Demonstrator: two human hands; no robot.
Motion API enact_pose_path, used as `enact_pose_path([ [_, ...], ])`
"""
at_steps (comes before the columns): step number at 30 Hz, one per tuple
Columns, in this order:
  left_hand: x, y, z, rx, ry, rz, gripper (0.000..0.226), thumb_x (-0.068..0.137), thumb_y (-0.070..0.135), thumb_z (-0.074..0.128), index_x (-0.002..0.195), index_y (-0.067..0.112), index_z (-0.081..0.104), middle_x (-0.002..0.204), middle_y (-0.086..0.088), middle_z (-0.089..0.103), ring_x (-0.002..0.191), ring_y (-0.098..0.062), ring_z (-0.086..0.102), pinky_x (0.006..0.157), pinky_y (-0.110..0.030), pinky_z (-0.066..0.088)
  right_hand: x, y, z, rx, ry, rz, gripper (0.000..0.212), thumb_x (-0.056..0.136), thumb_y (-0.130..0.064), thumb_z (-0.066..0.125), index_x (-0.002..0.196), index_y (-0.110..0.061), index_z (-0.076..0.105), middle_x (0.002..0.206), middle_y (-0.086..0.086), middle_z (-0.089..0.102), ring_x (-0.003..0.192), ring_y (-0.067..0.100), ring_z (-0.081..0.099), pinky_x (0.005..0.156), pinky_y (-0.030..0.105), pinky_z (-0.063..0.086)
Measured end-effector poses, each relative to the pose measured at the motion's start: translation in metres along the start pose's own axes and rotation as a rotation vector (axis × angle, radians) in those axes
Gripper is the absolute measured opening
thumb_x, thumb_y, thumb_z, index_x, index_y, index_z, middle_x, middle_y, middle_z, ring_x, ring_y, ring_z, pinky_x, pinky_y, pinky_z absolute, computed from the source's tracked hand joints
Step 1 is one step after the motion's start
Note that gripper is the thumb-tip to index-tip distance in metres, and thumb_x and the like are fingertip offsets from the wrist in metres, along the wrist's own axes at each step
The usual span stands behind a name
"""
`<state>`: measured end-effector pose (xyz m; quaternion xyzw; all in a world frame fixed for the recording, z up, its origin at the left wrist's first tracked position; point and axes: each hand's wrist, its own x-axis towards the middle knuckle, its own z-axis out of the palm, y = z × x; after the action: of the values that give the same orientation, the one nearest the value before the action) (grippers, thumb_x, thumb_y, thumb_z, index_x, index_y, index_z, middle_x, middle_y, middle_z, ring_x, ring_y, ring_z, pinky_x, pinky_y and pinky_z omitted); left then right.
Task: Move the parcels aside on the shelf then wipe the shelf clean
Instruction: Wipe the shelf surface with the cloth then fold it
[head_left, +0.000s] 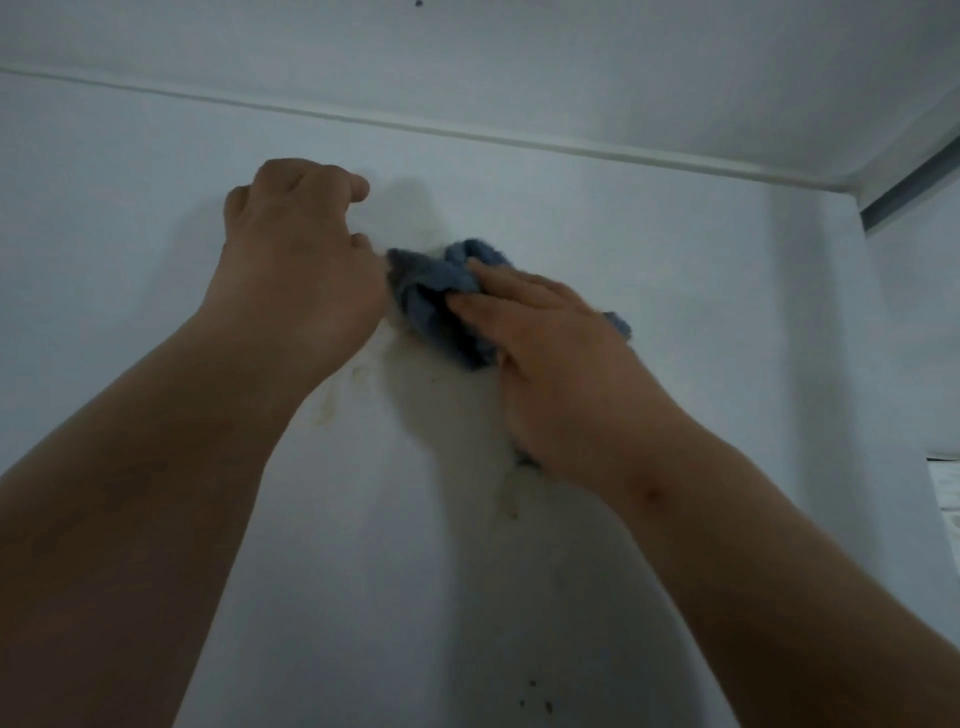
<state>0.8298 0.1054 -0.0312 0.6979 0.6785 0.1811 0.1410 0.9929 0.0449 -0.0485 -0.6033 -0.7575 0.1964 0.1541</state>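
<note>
**Inspector:** Wiping is under way. No parcels are in view on this stretch of white shelf (675, 322), so clearing appears done here. The right hand (545, 343) lies flat, fingers straight, pressing a bunched blue cloth (441, 301) onto the shelf surface.

**Clerk:** And the left hand?

**Inspector:** The left hand (296, 260) is curled, just beside the cloth; whether it pinches an edge, I cannot tell.

**Clerk:** Remaining work?

**Inspector:** Yellowish stains (332, 400) near the wrists and dark specks (535, 696) at the front remain.

**Clerk:** Cloth's lie?

**Inspector:** Its long axis runs from far-left to near-right, under the palm.
</note>
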Motion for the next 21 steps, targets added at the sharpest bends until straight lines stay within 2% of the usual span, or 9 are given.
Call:
enact_pose_path([
  [2, -0.001, -0.004, -0.001, -0.021, -0.009, -0.005, 0.046, 0.094, 0.013, 0.045, 0.140, 0.018, 0.046, 0.147, -0.007, 0.038, 0.135, -0.028, 0.036, 0.109, -0.035, 0.029, 0.010, 0.012, -0.011, -0.060, 0.059, 0.087, 0.061, 0.085, -0.005, 0.041, 0.143, -0.024, 0.047, 0.154, -0.001, 0.037, 0.139, 0.019, 0.030, 0.108, 0.010, 0.013],
  [6, -0.004, -0.008, -0.002, -0.006, -0.057, -0.035, 0.047, 0.095, 0.015, 0.042, 0.142, 0.020, 0.043, 0.147, -0.006, 0.039, 0.135, -0.026, 0.037, 0.109, -0.034, 0.030, 0.062, 0.022, -0.010, -0.146, 0.117, 0.267, 0.063, 0.084, -0.004, 0.039, 0.145, -0.021, 0.041, 0.156, -0.001, 0.031, 0.143, 0.023, 0.028, 0.117, 0.028, 0.022],
  [8, -0.004, -0.009, -0.004, 0.007, -0.075, -0.033, 0.049, 0.095, 0.013, 0.042, 0.143, 0.020, 0.041, 0.145, -0.006, 0.043, 0.133, -0.026, 0.038, 0.106, -0.034, 0.031, 0.077, 0.008, 0.002, -0.142, 0.099, 0.171, 0.064, 0.077, -0.010, 0.038, 0.140, -0.020, 0.045, 0.151, 0.003, 0.038, 0.141, 0.023, 0.033, 0.116, 0.031, 0.026],
  [10, -0.002, -0.011, -0.006, 0.014, -0.075, -0.037, 0.048, 0.094, 0.012, 0.043, 0.141, 0.019, 0.043, 0.142, -0.008, 0.048, 0.130, -0.027, 0.042, 0.102, -0.034, 0.034, 0.069, -0.012, 0.014, -0.141, -0.013, 0.038, 0.069, 0.078, -0.009, 0.040, 0.147, -0.019, 0.038, 0.153, 0.005, 0.036, 0.141, 0.023, 0.030, 0.117, 0.029, 0.020],
  [12, -0.001, -0.014, -0.007, 0.012, -0.069, -0.036, 0.045, 0.094, 0.012, 0.044, 0.138, 0.017, 0.046, 0.138, -0.010, 0.051, 0.126, -0.029, 0.046, 0.100, -0.035, 0.036, 0.048, -0.025, 0.017, -0.099, -0.061, -0.105, 0.069, 0.077, -0.013, 0.034, 0.145, -0.015, 0.044, 0.151, 0.008, 0.039, 0.141, 0.026, 0.032, 0.116, 0.027, 0.017],
  [15, -0.001, -0.018, -0.008, -0.011, -0.066, -0.033, 0.048, 0.094, 0.010, 0.045, 0.141, 0.018, 0.045, 0.141, -0.008, 0.050, 0.130, -0.027, 0.044, 0.103, -0.033, 0.034, 0.021, -0.024, 0.009, -0.017, 0.020, -0.157, 0.062, 0.076, -0.010, 0.037, 0.135, -0.012, 0.057, 0.144, 0.010, 0.051, 0.133, 0.029, 0.044, 0.109, 0.015, 0.017],
  [17, -0.002, -0.022, -0.009, -0.027, -0.037, -0.014, 0.045, 0.096, 0.012, 0.044, 0.140, 0.019, 0.046, 0.141, -0.006, 0.050, 0.130, -0.024, 0.044, 0.102, -0.027, 0.032, 0.031, -0.012, 0.002, -0.053, 0.084, -0.074, 0.056, 0.082, -0.003, 0.041, 0.135, -0.013, 0.056, 0.145, 0.010, 0.050, 0.133, 0.025, 0.042, 0.108, 0.013, 0.019],
  [19, -0.003, -0.025, -0.011, -0.044, 0.000, -0.001, 0.042, 0.097, 0.014, 0.041, 0.139, 0.021, 0.048, 0.141, -0.003, 0.050, 0.130, -0.021, 0.044, 0.098, -0.022, 0.029, 0.058, 0.000, 0.001, -0.138, 0.047, 0.088, 0.060, 0.087, 0.000, 0.041, 0.144, -0.016, 0.044, 0.154, 0.005, 0.036, 0.141, 0.023, 0.031, 0.112, 0.022, 0.019],
  [21, -0.002, -0.029, -0.014, -0.045, 0.026, -0.005, 0.043, 0.097, 0.014, 0.041, 0.138, 0.021, 0.048, 0.142, -0.002, 0.049, 0.130, -0.021, 0.044, 0.098, -0.021, 0.028, 0.080, -0.005, 0.001, -0.175, 0.072, 0.144, 0.065, 0.084, 0.000, 0.041, 0.146, -0.018, 0.040, 0.155, 0.003, 0.034, 0.141, 0.025, 0.032, 0.114, 0.030, 0.025],
])
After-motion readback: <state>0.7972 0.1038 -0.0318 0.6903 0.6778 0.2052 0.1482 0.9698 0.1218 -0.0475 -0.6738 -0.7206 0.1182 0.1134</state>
